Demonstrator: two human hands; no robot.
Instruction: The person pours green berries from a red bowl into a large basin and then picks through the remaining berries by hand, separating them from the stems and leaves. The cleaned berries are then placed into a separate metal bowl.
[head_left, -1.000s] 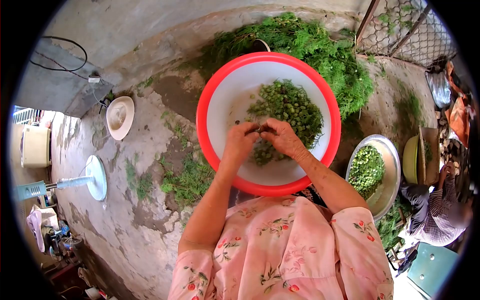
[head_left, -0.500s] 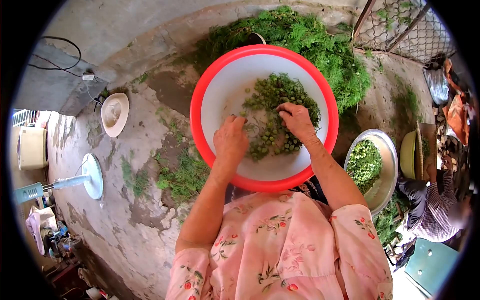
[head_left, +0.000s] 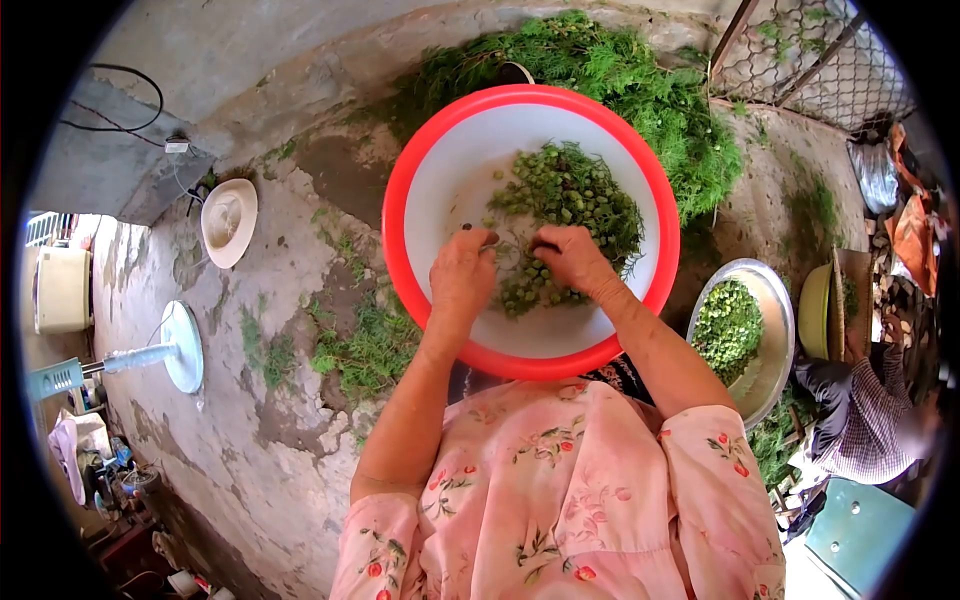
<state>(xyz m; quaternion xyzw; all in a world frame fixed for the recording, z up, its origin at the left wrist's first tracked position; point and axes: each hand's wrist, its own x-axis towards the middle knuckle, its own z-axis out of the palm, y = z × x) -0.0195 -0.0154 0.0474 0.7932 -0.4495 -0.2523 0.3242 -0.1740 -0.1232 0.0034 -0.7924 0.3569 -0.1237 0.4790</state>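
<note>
A white basin with a red rim [head_left: 410,160] holds a heap of green berries and feathery sprigs [head_left: 580,190], mostly in its right half. Over the basin's left part is my left hand [head_left: 465,270], fingers curled together; what they pinch, if anything, is too small to name. My right hand [head_left: 572,258] faces it at the lower edge of the heap, thumb and fingertips drawn together on something hidden. Thin stems lie between the two hands. To the right stands a metal bowl [head_left: 779,345] of green berries [head_left: 728,330].
Leafy green branches [head_left: 660,110] lie behind the basin. At the left are a straw hat [head_left: 229,222] and a light-blue fan [head_left: 183,346]. A person [head_left: 865,420] sits at the far right beside a yellow-green basin [head_left: 815,312]. Loose sprigs [head_left: 370,345] lie on the ground.
My right hand has moved left and slightly down, away from the heap's middle and closer to my left hand. My left hand has stayed almost in place.
</note>
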